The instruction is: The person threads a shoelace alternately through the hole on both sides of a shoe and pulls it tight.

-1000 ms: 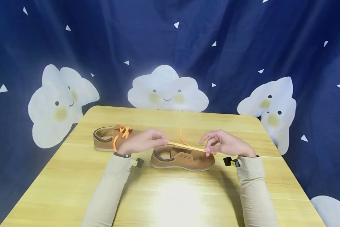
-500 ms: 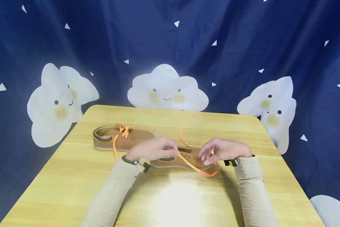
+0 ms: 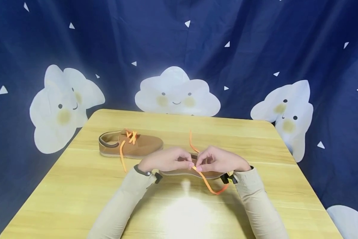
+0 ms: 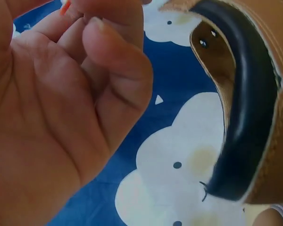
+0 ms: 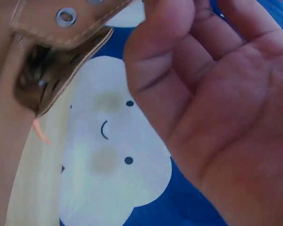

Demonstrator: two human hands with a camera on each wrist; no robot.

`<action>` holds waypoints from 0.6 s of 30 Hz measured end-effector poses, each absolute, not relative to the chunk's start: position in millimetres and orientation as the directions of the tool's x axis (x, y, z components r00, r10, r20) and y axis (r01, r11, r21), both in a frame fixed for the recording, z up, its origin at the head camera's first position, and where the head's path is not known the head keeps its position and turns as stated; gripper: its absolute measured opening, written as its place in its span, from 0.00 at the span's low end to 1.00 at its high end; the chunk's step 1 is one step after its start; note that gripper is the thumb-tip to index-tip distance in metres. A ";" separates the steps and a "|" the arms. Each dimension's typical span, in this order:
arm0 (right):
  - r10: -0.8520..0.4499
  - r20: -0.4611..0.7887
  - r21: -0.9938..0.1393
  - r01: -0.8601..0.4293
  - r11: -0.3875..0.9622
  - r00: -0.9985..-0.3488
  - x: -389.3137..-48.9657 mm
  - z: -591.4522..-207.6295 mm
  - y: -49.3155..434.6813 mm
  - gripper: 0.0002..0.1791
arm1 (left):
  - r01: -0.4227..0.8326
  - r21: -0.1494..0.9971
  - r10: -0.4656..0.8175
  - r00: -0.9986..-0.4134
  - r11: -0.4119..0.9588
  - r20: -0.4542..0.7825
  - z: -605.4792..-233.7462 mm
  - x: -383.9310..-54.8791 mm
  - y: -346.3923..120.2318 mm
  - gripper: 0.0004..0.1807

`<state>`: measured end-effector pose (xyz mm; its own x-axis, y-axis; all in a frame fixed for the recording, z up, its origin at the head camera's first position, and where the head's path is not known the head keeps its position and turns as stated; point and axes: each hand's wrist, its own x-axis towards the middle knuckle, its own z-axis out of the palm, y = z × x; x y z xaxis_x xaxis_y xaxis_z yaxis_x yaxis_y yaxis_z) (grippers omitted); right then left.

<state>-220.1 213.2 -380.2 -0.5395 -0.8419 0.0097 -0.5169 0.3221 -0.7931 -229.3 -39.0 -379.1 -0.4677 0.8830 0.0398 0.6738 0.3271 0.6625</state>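
Fingers (image 3: pixel 183 164) of the left hand (image 3: pixel 165 160) are bent together and pinch an orange lace (image 3: pixel 207 182). Those of the right hand (image 3: pixel 222 160) are curled, with their tips at the same lace, but whether they grip it cannot be told. From the tips, the lace runs down in a curve along the near side of a brown shoe (image 3: pixel 213 174), which stands on the surface (image 3: pixel 241 126) just under the hands. Another orange strip (image 3: pixel 191 141) shows behind this shoe.

The lacing appears only partly done. In the right wrist view, one metal ring (image 5: pixel 66 17) of this shoe has no lace in it; the hands hide most of the other holes from above, so it is not possible to say how many are filled. A second shoe (image 3: pixel 146 146), farther away and to the left, has its crossed lace (image 3: pixel 133 136) already in place, with a loose end hanging and no bow visible. What is left, as it seems, is mainly on the near shoe.

This shoe is upright, toe to the right and heel to the left. Its long axis goes nearly side to side across the surface.
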 end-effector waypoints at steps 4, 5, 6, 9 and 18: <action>-0.835 -0.030 -0.822 -0.462 0.333 -0.549 -215.9 -386.9 220.8 0.08 | 0.683 0.644 0.877 -0.479 0.346 0.037 -382.3 -230.3 -36.3 0.12; -0.832 -0.035 -0.836 -0.441 0.328 -0.554 -214.8 -389.0 221.8 0.08 | 0.688 0.639 0.878 -0.476 0.344 0.039 -383.0 -230.0 -34.9 0.12; -0.828 -0.039 -0.853 -0.413 0.318 -0.559 -213.5 -391.3 222.6 0.08 | 0.691 0.636 0.879 -0.476 0.344 0.041 -383.9 -229.9 -33.5 0.12; -0.790 -0.068 -0.903 -0.299 0.309 -0.609 -208.4 -398.5 225.2 0.09 | 0.672 0.654 0.868 -0.494 0.348 0.046 -385.0 -229.6 -30.5 0.12; -0.574 -0.110 -0.968 -0.043 0.247 -0.812 -190.8 -424.9 243.2 0.18 | 0.622 0.659 0.726 -0.668 0.423 0.164 -391.0 -236.3 -29.6 0.13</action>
